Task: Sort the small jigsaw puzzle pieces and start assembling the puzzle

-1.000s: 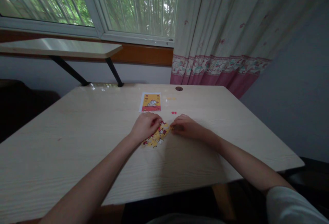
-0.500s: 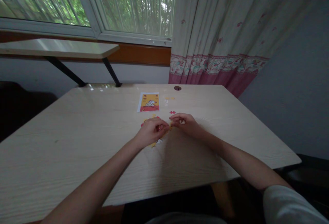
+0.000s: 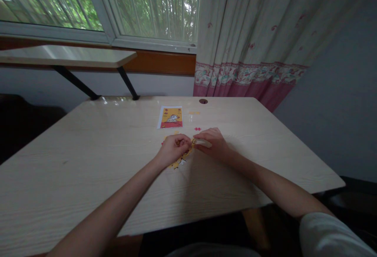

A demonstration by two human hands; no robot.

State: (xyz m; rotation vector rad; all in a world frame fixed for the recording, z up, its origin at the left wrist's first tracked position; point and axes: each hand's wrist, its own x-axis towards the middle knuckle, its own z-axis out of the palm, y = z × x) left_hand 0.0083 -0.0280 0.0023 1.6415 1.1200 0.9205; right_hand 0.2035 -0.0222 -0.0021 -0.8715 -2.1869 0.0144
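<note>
A partly joined yellow and red jigsaw puzzle (image 3: 180,160) lies mid-table, mostly hidden under my hands. My left hand (image 3: 173,149) is closed in a pinch over the puzzle's top. My right hand (image 3: 211,142) sits just to its right, fingers curled and pinched on a small puzzle piece (image 3: 194,141) at the puzzle's upper right edge. The fingertips of both hands nearly meet. A printed reference picture (image 3: 171,117) with the same yellow and red design lies beyond the hands.
The pale wooden table (image 3: 88,162) has a cable hole (image 3: 203,101) at its far edge. A loose red piece (image 3: 197,129) and a yellow one (image 3: 194,112) lie near the picture. A window, a shelf (image 3: 67,56) and a curtain (image 3: 250,37) stand behind.
Both hands lifted off the flat puzzle and came together above its upper edge. My right hand has closed further over a small piece; the view shifted slightly.
</note>
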